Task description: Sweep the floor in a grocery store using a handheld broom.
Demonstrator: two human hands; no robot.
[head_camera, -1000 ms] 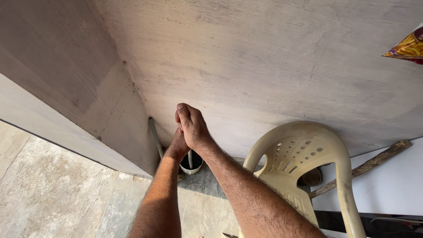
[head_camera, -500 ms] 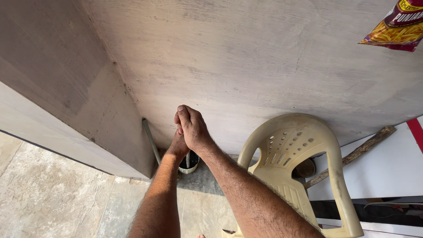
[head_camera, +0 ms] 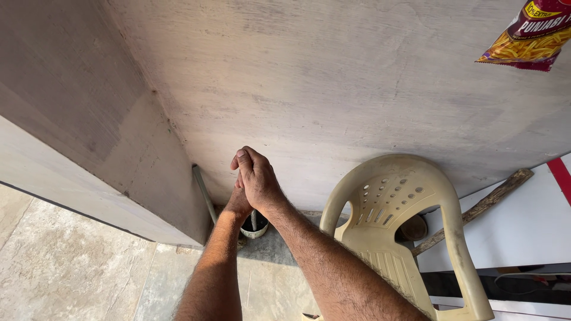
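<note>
My right hand (head_camera: 260, 178) lies palm to palm over my left hand (head_camera: 238, 199), fingers pointing up toward the grey wall. Most of the left hand is hidden behind the right. Directly under them a small dark cup with a pale rim (head_camera: 256, 226) stands on the floor against the wall. A thin pale rod (head_camera: 253, 220) stands in the cup and runs up behind my left wrist, apparently pinched between the two palms.
A cream plastic chair (head_camera: 410, 238) stands right of my arms against the wall. A grey pipe (head_camera: 204, 193) runs up the wall corner. A wooden stick (head_camera: 476, 208) leans over a white board (head_camera: 523, 226). A snack packet (head_camera: 529, 35) hangs top right.
My hands stay pressed together over the cup. The view has drifted, so the snack packet and the white board show more at the right.
</note>
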